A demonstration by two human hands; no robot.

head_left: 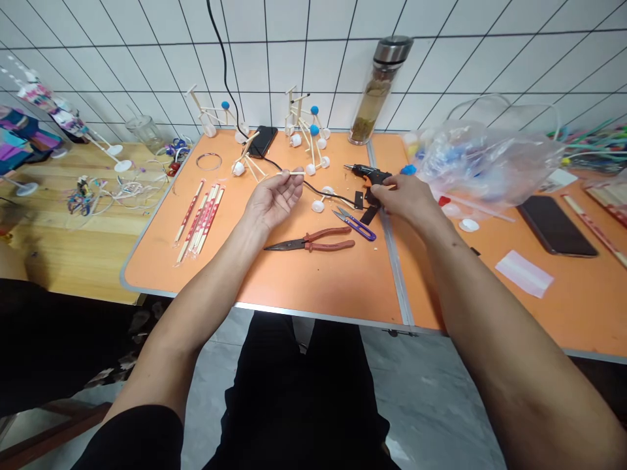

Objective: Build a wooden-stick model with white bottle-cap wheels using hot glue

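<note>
Between the fingertips of my left hand is a short wooden stick, held level with the palm turned up. My right hand has its thumb and fingers closed around the back of a black hot glue gun, whose nozzle points left; part of its body is hidden. Purple-handled thread snips lie below the glue gun. Red-handled long-nose pliers rest closer to me. Behind my left hand stand stick frames with white wheels and blue balls.
Paper-wrapped chopsticks lie at left. A tall tea bottle stands against the tiled wall. At right are a clear plastic bag and a dark phone. A black cord hangs down to the orange table. Someone sits at far left.
</note>
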